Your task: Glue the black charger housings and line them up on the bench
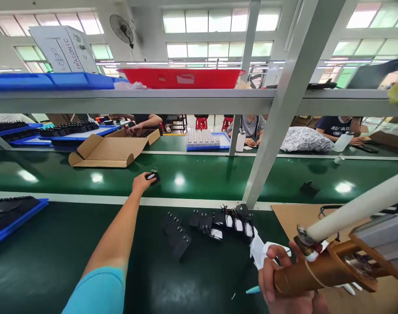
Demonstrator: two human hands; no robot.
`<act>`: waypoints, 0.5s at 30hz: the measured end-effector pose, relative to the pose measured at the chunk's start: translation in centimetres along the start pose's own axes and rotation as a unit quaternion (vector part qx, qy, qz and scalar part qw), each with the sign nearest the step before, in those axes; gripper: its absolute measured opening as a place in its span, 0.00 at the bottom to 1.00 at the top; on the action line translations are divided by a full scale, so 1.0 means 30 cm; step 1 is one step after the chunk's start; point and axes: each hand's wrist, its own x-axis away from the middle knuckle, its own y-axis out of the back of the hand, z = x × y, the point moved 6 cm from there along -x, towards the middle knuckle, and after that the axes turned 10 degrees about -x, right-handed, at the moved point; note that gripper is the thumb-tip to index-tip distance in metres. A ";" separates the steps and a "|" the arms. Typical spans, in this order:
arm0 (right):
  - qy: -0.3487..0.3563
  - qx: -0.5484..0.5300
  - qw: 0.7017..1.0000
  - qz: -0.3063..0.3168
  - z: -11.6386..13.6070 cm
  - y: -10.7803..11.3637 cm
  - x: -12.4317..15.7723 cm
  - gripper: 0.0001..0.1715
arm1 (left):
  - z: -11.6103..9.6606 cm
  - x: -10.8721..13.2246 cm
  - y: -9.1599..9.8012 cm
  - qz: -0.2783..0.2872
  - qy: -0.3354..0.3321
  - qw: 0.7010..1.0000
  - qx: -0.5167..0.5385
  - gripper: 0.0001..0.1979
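Note:
My left hand [142, 183] reaches out over the green conveyor belt, its fingers closed on a small black power adapter [152, 176] with its prongs pointing away. At the lower right my right hand [272, 270] has curled fingers, partly hidden by a brown cylinder [313, 272]. What it grips, if anything, I cannot make out. White cloth or paper [259, 249] lies by its fingertips, and a teal pointed tip [253, 290] sticks out beside it. Between my hands, a row of black adapters [177, 235] and a cluster of adapters with white labels [230, 222] lie on the dark green bench.
A grey post [271, 144] and shelf beam [130, 101] cross in front. A white pipe [359, 205] slants at right. Another adapter [309, 189] lies on the belt. Beyond are an open cardboard box [107, 150], a tray of white parts [204, 139] and co-workers. A blue tray [18, 222] sits left.

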 end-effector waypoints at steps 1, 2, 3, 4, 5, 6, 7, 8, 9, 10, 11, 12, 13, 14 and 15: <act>-0.001 -0.006 1.000 -0.006 -0.001 0.001 0.002 0.35 | 0.000 0.014 0.028 -0.005 -0.004 1.000 0.006 0.18; 0.000 -0.014 1.000 -0.006 -0.002 -0.001 0.004 0.35 | -0.003 0.038 0.064 -0.011 -0.010 1.000 0.014 0.20; 0.004 -0.020 1.000 -0.001 -0.002 -0.005 0.007 0.35 | -0.010 0.076 0.105 -0.019 -0.019 0.999 0.021 0.21; 0.012 -0.024 1.000 0.007 -0.002 -0.009 0.009 0.34 | -0.019 0.128 0.150 -0.026 -0.030 0.999 0.030 0.22; 0.020 -0.026 0.999 0.017 0.000 -0.014 0.012 0.32 | -0.033 0.197 0.193 -0.028 -0.045 0.998 0.040 0.23; 0.028 -0.027 0.999 0.027 0.001 -0.020 0.015 0.31 | -0.050 0.281 0.233 -0.028 -0.062 0.996 0.053 0.25; 0.033 -0.026 0.998 0.036 0.002 -0.025 0.018 0.30 | -0.073 0.379 0.266 -0.028 -0.087 0.992 0.091 0.25; 0.038 -0.025 0.998 0.041 0.004 -0.030 0.021 0.28 | -0.103 0.488 0.283 -0.010 -0.123 0.983 0.137 0.24; 0.044 -0.024 0.998 0.044 0.006 -0.035 0.023 0.28 | -0.139 0.605 0.285 0.017 -0.168 0.969 0.178 0.22; 0.048 -0.024 0.997 0.049 0.008 -0.041 0.025 0.27 | -0.172 0.721 0.272 0.047 -0.204 0.953 0.218 0.20; 0.051 -0.024 0.997 0.052 0.010 -0.046 0.027 0.27 | -0.200 0.831 0.244 0.077 -0.224 0.937 0.258 0.18; 0.054 -0.024 0.997 0.055 0.012 -0.051 0.029 0.26 | -0.227 0.932 0.199 0.119 -0.243 0.920 0.284 0.17; 0.057 -0.023 0.997 0.057 0.014 -0.057 0.030 0.26 | -0.249 1.019 0.145 0.155 -0.252 0.909 0.295 0.16; 0.059 -0.023 0.996 0.059 0.016 -0.061 0.030 0.26 | -0.266 1.090 0.086 0.185 -0.257 0.902 0.294 0.16; 0.062 -0.021 0.996 0.062 0.017 -0.066 0.030 0.25 | -0.275 1.143 0.031 0.195 -0.253 0.903 0.287 0.16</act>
